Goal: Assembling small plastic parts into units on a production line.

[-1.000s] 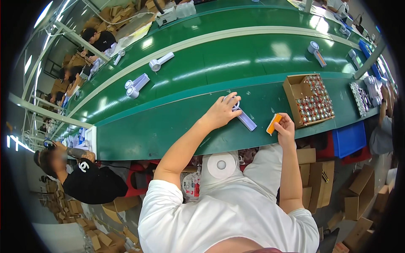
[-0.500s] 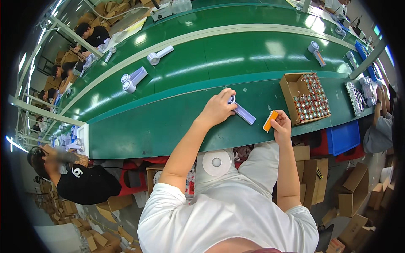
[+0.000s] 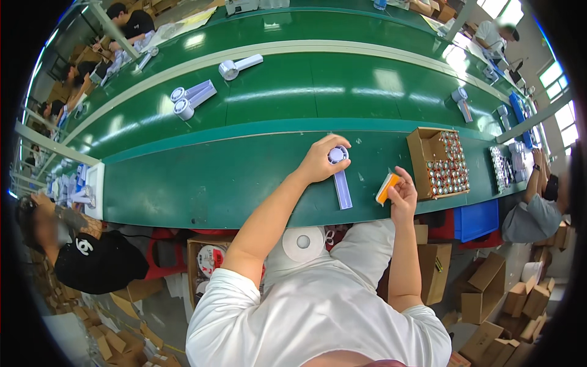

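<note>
My left hand [image 3: 319,161] is closed round the ring-shaped head of a pale lilac handheld fan housing [image 3: 343,189]. The housing's long, trough-like handle points down toward me over the green bench. To its right, my right hand [image 3: 402,194] pinches a small orange oblong piece with a white edge [image 3: 386,188] between thumb and fingers; I cannot make out its exact kind. A gap separates the orange piece from the housing. Beyond my right hand stands an open cardboard box [image 3: 422,165] with rows of small round metal-ended parts.
More fan housings lie on the green belt [image 3: 275,104]: a pair [image 3: 191,101] and a single one [image 3: 238,66] at left, another with an orange strip [image 3: 463,105] at right. A white tape roll [image 3: 303,243] rests on my lap. Blue bin [image 3: 476,221] and co-workers flank me.
My left hand has turned the fan housing so its handle, slanted right before, now points nearly straight toward me. The orange piece stays in my right hand. The whole view has shifted slightly.
</note>
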A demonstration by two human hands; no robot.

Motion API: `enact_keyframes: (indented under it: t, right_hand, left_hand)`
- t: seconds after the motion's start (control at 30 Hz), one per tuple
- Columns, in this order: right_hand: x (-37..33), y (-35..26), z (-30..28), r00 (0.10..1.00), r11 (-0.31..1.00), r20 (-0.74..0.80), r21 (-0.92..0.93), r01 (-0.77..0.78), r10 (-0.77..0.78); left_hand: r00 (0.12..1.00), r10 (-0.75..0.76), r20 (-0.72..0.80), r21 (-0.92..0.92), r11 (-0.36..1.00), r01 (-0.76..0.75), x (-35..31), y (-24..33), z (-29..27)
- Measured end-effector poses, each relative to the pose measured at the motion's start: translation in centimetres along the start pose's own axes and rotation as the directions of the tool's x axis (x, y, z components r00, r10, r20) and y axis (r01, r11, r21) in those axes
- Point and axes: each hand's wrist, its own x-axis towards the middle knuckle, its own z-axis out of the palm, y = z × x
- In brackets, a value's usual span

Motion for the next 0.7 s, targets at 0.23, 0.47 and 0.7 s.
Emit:
enact_keyframes:
  t: [0.23,0.47,0.7]
  right_hand:
    - [-0.1,-2.8,9.4,0.977,0.703,0.191,-0.683,0.201,-0.094]
    - [0.3,-2.4,10.1,0.971,0.417,0.240,-0.883,0.213,0.013]
    - [-0.9,-1.5,10.8,0.968,0.333,0.248,-0.911,0.245,-0.034]
  left_hand:
    - [0.996,0.026,0.090,0.071,0.997,-0.033,-0.2,-0.5,-0.3]
    - [0.994,0.070,0.087,0.017,0.997,-0.071,-0.4,-0.7,0.0]
    - [0.991,0.135,0.019,0.054,0.989,-0.136,-0.6,-1.3,0.2]
